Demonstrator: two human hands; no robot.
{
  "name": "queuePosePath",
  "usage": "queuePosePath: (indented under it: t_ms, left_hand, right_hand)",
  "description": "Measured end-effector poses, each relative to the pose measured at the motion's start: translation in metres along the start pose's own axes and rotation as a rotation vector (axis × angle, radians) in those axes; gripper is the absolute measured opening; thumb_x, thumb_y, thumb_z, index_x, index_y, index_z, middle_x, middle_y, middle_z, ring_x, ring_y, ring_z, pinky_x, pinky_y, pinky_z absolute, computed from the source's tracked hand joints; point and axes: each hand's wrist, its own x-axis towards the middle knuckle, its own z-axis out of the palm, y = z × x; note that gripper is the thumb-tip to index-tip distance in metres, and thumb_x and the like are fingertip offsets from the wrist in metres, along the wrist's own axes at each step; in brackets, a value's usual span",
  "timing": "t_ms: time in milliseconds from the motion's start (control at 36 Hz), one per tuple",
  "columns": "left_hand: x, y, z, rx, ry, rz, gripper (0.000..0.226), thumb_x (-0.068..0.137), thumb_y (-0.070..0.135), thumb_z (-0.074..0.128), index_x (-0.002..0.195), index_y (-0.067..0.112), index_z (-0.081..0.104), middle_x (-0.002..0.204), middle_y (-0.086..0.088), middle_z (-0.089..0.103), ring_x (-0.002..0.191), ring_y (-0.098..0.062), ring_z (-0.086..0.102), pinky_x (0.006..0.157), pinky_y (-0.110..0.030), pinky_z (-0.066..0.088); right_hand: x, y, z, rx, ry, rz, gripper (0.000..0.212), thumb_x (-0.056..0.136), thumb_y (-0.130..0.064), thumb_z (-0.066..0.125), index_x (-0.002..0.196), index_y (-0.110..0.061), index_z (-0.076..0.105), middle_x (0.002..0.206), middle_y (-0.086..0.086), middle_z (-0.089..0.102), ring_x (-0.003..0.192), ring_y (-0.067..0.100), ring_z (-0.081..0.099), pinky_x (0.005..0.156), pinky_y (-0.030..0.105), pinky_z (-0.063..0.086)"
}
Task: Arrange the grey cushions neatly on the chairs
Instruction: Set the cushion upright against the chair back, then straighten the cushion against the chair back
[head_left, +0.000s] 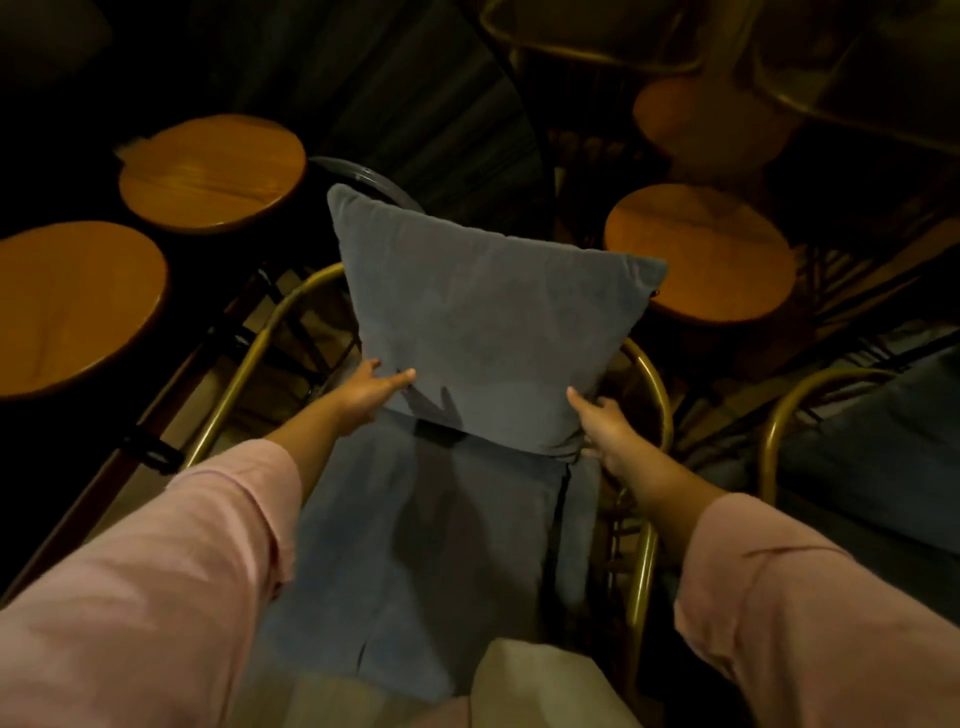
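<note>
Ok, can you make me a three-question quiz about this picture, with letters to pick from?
1. Where is the square grey cushion?
A. on the floor
B. standing up at the back of the chair
C. on a round table

2. What colour are the sleeves?
A. pink
B. green
C. black

3. What are the two hands doing?
A. hanging free
B. holding the cushion's bottom corners
C. holding a cup

Answers:
1 B, it stands above the flat seat cushion.
2 A, each sleeve is pink.
3 B, left hand and right hand each grip a corner.
</note>
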Motion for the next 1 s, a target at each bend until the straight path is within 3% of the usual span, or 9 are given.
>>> queuePosePath:
  t_ms: [83, 194, 306, 389, 444, 556, 639, 778, 1000]
  left_hand:
    - [-0.028, -0.016, -0.004, 0.008, 0.025, -0.044, 0.084, 0.092, 0.046, 0.061, 0.156, 0.017, 0.014, 0.162, -0.007, 0.025, 0.142, -0.037, 0.035, 0.106, -0.052, 0.037]
    - [-0.075, -0.046, -0.013, -0.003, 0.085, -0.058, 0.082, 0.093, 0.047, 0.059, 0.156, 0.016, 0.018, 0.16, -0.008, 0.029, 0.137, -0.037, 0.041, 0.095, -0.045, 0.041]
    - [-0.132, -0.08, -0.024, 0.006, 0.193, -0.034, 0.079, 0.093, 0.048, 0.059, 0.154, 0.015, 0.024, 0.155, -0.009, 0.037, 0.131, -0.035, 0.049, 0.096, -0.043, 0.046]
    - [-0.182, -0.103, -0.024, 0.019, 0.206, -0.016, 0.05, 0.096, 0.045, 0.055, 0.133, 0.011, 0.049, 0.121, -0.009, 0.056, 0.1, -0.026, 0.059, 0.073, -0.034, 0.047]
    - [-0.215, -0.118, -0.02, 0.063, 0.234, 0.01, 0.032, 0.097, 0.046, 0.052, 0.106, 0.016, 0.058, 0.105, -0.007, 0.055, 0.081, -0.019, 0.056, 0.066, -0.032, 0.044]
    - [-0.28, -0.151, -0.01, 0.164, 0.408, 0.023, 0.046, 0.093, 0.048, 0.057, 0.119, 0.01, 0.061, 0.121, -0.01, 0.061, 0.107, -0.032, 0.062, 0.094, -0.046, 0.051]
    - [-0.33, -0.166, -0.001, 0.184, 0.515, 0.027, 0.045, 0.095, 0.037, 0.059, 0.125, 0.003, 0.059, 0.114, -0.008, 0.055, 0.09, -0.023, 0.057, 0.068, -0.03, 0.045]
    - [-0.4, -0.196, -0.002, 0.105, 0.68, -0.011, 0.044, 0.094, 0.039, 0.061, 0.119, 0.004, 0.064, 0.109, -0.01, 0.057, 0.096, -0.022, 0.053, 0.08, -0.033, 0.04]
    - [-0.501, -0.202, -0.025, 0.208, 0.953, -0.027, 0.076, 0.092, 0.038, 0.065, 0.15, 0.002, 0.033, 0.155, -0.016, 0.04, 0.14, -0.033, 0.042, 0.11, -0.037, 0.036]
  right_hand:
    - [-0.014, 0.015, 0.002, -0.177, -0.129, 0.042, 0.072, 0.092, -0.056, 0.057, 0.147, -0.014, 0.04, 0.138, 0.006, 0.056, 0.103, 0.028, 0.061, 0.078, 0.04, 0.051]
    - [-0.042, 0.025, 0.004, -0.48, -0.265, 0.016, 0.072, 0.094, -0.055, 0.054, 0.147, -0.011, 0.033, 0.118, 0.008, 0.051, 0.075, 0.02, 0.051, 0.059, 0.031, 0.043]
    - [-0.077, 0.022, 0.004, -0.711, -0.365, -0.16, 0.074, 0.096, -0.047, 0.058, 0.152, -0.011, 0.026, 0.134, 0.012, 0.048, 0.083, 0.021, 0.056, 0.059, 0.027, 0.047]
    - [-0.098, 0.02, 0.0, -0.979, -0.428, -0.363, 0.086, 0.094, -0.043, 0.063, 0.155, -0.004, 0.017, 0.16, 0.014, 0.03, 0.135, 0.034, 0.046, 0.106, 0.038, 0.046]
    - [-0.114, 0.015, -0.006, -1.235, -0.492, -0.477, 0.093, 0.092, -0.048, 0.063, 0.158, -0.008, 0.011, 0.164, 0.013, 0.022, 0.146, 0.035, 0.032, 0.116, 0.045, 0.034]
    - [-0.152, 0.008, -0.016, -1.561, -0.589, -0.723, 0.089, 0.091, -0.047, 0.065, 0.156, -0.012, 0.015, 0.16, 0.016, 0.03, 0.14, 0.038, 0.039, 0.112, 0.051, 0.037]
    - [-0.181, 0.005, -0.015, -1.654, -0.602, -0.892, 0.089, 0.093, -0.046, 0.063, 0.157, -0.014, 0.011, 0.162, 0.015, 0.026, 0.143, 0.038, 0.035, 0.114, 0.052, 0.034]
    - [-0.237, 0.0, 0.002, -1.764, -0.546, -1.162, 0.093, 0.09, -0.054, 0.063, 0.159, -0.022, 0.008, 0.162, 0.016, 0.023, 0.145, 0.041, 0.029, 0.115, 0.058, 0.03]
    - [-0.351, -0.024, 0.034, -1.502, -0.532, -1.535, 0.094, 0.093, -0.049, 0.06, 0.159, -0.025, -0.002, 0.167, 0.012, 0.007, 0.152, 0.038, 0.012, 0.12, 0.06, 0.01]
